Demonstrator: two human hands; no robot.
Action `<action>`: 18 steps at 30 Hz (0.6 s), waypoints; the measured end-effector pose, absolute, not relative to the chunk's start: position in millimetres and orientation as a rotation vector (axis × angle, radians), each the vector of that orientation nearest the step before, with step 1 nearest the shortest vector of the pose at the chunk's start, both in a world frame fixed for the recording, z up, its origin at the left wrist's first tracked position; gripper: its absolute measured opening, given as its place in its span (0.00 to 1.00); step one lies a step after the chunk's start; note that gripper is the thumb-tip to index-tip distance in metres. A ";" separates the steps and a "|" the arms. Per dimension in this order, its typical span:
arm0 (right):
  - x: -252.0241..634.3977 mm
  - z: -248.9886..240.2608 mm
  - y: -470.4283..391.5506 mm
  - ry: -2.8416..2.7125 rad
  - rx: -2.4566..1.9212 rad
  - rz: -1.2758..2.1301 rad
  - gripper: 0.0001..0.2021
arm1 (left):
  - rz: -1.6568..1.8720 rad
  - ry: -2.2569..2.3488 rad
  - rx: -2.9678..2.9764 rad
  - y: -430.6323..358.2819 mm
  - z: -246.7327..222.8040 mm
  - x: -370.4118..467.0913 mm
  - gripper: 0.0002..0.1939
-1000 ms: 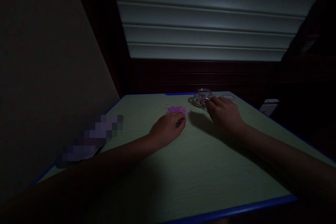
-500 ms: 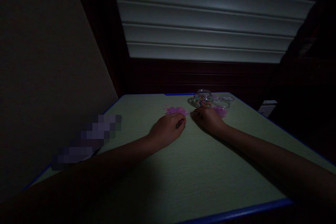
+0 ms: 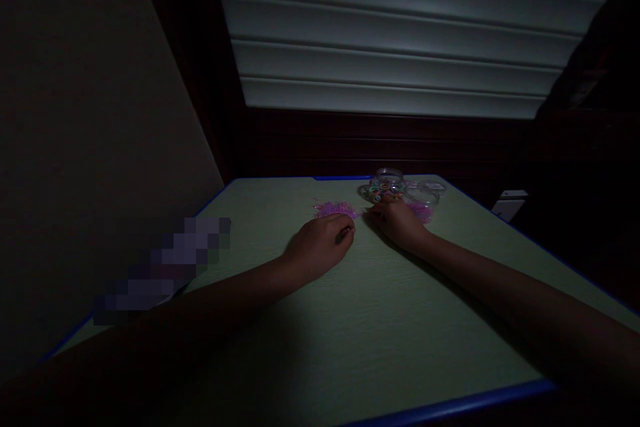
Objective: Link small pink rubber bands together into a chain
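Note:
A heap of tiny pink and purple elastic-like bands [image 3: 334, 209] lies on the pale green table [image 3: 345, 333]. My left hand [image 3: 323, 243] rests just in front of this heap, its fingers curled and pinched; whatever is between them is too small to make out. To the right, my right hand [image 3: 395, 223] is also closed at the fingertips, low over the table, with its hold hidden in the dim light. Behind it stands a clear jar [image 3: 389, 180] of coloured hair ties. A second clear container [image 3: 421, 197] with pink bits sits beside it, partly hidden by my right hand.
A blurred-out flat object [image 3: 165, 267] lies along the table's left edge. Past the right edge is a small white box [image 3: 510, 205]. A wall closes in the left side, and a slatted pale panel [image 3: 390, 40] rises behind the table.
Both hands stay almost where they were, with only a very slight shift of the fingers. The view has tilted a little.

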State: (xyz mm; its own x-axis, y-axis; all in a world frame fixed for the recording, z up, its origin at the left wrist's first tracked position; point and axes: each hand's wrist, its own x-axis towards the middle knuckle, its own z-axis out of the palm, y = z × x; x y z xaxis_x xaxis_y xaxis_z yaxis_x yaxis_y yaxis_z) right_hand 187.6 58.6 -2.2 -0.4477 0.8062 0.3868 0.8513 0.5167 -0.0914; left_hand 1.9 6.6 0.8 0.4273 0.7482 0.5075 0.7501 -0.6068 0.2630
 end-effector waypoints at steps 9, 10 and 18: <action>186.7 -3.8 59.9 -2.380 -1.365 -0.192 0.14 | -0.945 -1.386 -2.655 6.3 1.2 1.5 0.07; 186.4 -3.9 59.9 -2.376 -1.376 -0.203 0.14 | -0.945 -1.391 -2.651 6.3 1.1 1.4 0.07; 186.2 -4.6 57.9 -2.345 -1.384 -0.219 0.12 | -0.945 -1.387 -2.662 6.2 1.0 1.0 0.07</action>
State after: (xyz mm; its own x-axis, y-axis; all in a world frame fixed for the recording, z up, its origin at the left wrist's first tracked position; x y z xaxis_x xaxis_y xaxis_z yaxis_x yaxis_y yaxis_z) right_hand 186.2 57.9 -4.6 -0.4249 0.8019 0.4200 0.8659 0.4954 -0.0698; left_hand 1.0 6.2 1.0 0.4313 0.7472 0.5056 0.7439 -0.6116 0.2694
